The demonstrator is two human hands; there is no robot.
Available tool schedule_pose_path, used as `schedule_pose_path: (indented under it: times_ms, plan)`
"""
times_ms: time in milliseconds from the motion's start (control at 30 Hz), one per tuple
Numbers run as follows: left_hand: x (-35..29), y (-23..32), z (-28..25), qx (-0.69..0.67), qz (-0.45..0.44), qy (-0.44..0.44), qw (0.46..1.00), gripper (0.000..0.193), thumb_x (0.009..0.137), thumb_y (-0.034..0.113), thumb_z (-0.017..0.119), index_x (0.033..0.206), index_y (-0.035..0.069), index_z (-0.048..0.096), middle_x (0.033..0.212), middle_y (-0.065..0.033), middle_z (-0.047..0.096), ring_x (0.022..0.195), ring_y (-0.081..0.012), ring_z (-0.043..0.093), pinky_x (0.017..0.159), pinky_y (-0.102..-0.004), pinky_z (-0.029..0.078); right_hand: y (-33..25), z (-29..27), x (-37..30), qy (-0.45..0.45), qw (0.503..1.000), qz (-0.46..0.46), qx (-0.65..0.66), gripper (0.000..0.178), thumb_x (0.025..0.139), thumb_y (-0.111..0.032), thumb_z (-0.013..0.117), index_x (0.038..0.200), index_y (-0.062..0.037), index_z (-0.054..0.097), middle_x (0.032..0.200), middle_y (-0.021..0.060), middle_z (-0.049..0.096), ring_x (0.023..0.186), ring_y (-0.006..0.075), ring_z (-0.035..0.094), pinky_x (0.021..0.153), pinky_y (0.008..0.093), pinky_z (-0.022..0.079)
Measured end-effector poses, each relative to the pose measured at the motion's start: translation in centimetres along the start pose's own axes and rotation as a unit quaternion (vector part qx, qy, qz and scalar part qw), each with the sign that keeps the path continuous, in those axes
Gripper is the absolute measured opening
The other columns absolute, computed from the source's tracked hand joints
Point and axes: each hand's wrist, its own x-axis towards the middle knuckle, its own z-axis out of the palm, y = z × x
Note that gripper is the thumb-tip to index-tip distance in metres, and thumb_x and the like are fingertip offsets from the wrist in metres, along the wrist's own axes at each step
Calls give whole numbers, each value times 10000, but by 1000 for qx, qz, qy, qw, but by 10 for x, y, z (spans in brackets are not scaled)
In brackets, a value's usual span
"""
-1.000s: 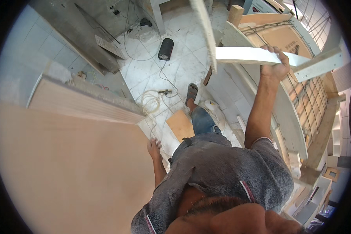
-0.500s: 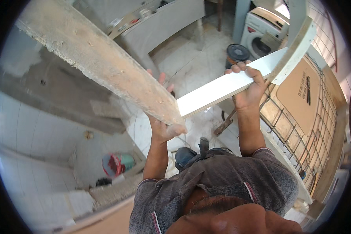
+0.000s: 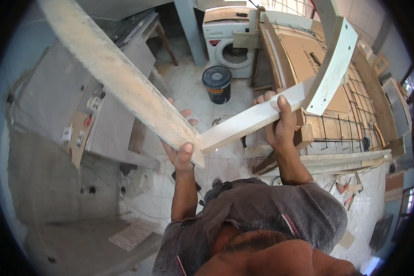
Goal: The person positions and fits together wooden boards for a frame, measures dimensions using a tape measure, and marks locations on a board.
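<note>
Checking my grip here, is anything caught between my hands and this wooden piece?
Nothing visible. Your right hand wraps the white crosspiece directly, and your left hand grips the near end of the long board. Surfaces beneath both grips are hidden.

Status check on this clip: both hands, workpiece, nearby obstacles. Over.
Left hand gripping long board near its lower end; right hand around white crosspiece. Boards meet at an angle. Dark lidded bucket beyond; wooden frame at right.

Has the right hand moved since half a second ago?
Yes: judged against the black bucket, the right hand has shifted rightward in view, from just below it to clear of it at lower right. The camera moved too, so viewpoint may explain some.
</note>
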Motion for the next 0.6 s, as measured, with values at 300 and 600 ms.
schedule_pose_path:
  times_ms: [300,600]
  plan:
    - [51,-135,-5,-164,-167,-167,958,897,668,299,647,1396,-2,218,1372,-164,329,1110,-268,481,842,-370,490,36,-46,21,191,958,-175,-121,291,846,-238,660,1017,-83,481,854,37,512,793,175,531,784,372,466]
    - [88,-235,50,-210,-350,-244,880,820,723,210,608,1421,64,202,1327,-109,344,1099,-228,471,856,-363,470,41,-116,83,290,904,-298,-102,161,831,-112,617,823,-82,459,718,6,430,647,126,434,611,286,412]
